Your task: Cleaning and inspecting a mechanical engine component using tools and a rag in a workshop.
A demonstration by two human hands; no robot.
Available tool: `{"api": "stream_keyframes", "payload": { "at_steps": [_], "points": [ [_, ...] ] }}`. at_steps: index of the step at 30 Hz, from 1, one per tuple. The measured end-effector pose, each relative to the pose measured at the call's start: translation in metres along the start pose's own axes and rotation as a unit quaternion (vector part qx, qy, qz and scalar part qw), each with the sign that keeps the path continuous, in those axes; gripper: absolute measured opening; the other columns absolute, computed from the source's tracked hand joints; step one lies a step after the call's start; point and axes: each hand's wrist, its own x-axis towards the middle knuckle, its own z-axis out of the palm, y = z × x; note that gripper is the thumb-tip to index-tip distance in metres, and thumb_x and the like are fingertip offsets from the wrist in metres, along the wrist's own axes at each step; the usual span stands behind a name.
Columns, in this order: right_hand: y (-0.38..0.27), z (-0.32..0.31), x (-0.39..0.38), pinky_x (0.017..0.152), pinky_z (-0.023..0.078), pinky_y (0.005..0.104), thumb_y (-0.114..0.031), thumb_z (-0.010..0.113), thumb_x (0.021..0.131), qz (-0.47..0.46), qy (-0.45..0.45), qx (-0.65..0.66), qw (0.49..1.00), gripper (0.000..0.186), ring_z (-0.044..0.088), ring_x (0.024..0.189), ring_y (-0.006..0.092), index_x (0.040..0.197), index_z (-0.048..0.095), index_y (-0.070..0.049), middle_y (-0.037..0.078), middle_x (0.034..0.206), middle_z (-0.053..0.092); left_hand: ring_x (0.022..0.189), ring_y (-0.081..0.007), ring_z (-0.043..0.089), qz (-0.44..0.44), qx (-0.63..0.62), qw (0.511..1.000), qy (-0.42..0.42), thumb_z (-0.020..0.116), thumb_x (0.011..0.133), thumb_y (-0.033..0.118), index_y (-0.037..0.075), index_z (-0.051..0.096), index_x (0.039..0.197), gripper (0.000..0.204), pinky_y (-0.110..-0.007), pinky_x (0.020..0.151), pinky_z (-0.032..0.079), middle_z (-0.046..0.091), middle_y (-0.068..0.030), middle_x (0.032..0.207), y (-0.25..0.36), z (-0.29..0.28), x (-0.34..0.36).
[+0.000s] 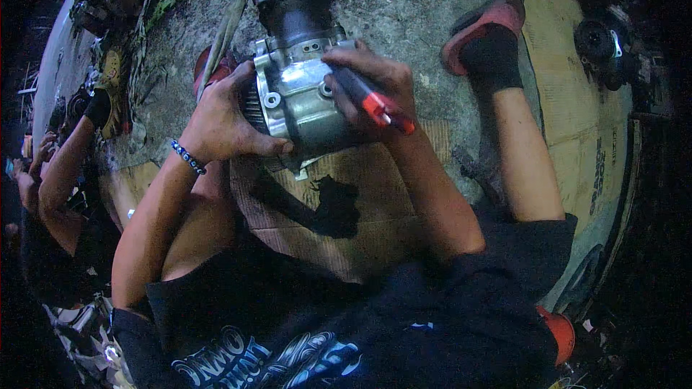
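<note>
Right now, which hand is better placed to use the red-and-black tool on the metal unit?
Probably the right hand: it holds the red-and-black tool over the metal unit, while the left hand is occupied gripping the unit's left side.

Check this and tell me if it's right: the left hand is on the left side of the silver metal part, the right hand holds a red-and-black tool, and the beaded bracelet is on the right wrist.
Not quite: the head view shows the beaded bracelet on the left wrist, not the right. The rest stands.
</note>
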Motion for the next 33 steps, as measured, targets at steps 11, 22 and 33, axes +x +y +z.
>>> {"api": "stream_keyframes", "payload": {
  "at_steps": [11,22,33],
  "points": [
    [0.008,-0.013,-0.013,0.105,0.037,0.0415,-0.005,0.070,0.074,0.011,-0.041,0.083,0.996,0.027,0.067,0.094,0.0221,0.100,0.067,-0.009,0.011,0.097,0.070,0.099,-0.0205,0.061,0.026,0.003,0.999,0.026,0.090,0.041,0.032,-0.005,0.051,0.121,0.097,-0.031,0.091,0.047,0.065,-0.0143,0.108,-0.003,0.002,0.002],
    [0.000,-0.015,0.001,0.080,0.053,0.0347,-0.008,0.072,0.068,0.010,-0.050,0.029,0.998,0.030,0.068,0.083,0.0222,0.099,0.068,-0.010,0.011,0.091,0.069,0.096,-0.0245,0.064,0.031,0.029,0.999,0.023,0.089,0.041,0.035,-0.003,0.052,0.120,0.096,-0.033,0.089,0.048,0.066,-0.0178,0.104,-0.005,-0.001,0.001],
    [0.005,-0.020,0.011,0.077,0.053,0.0318,-0.012,0.073,0.074,0.066,-0.037,0.036,0.996,0.024,0.068,0.088,0.0198,0.097,0.068,-0.011,0.009,0.094,0.069,0.095,-0.0273,0.064,0.038,0.026,0.999,0.030,0.089,0.039,0.037,-0.005,0.054,0.114,0.093,-0.035,0.087,0.048,0.065,-0.0197,0.101,-0.006,0.000,0.003]
  ]
}}
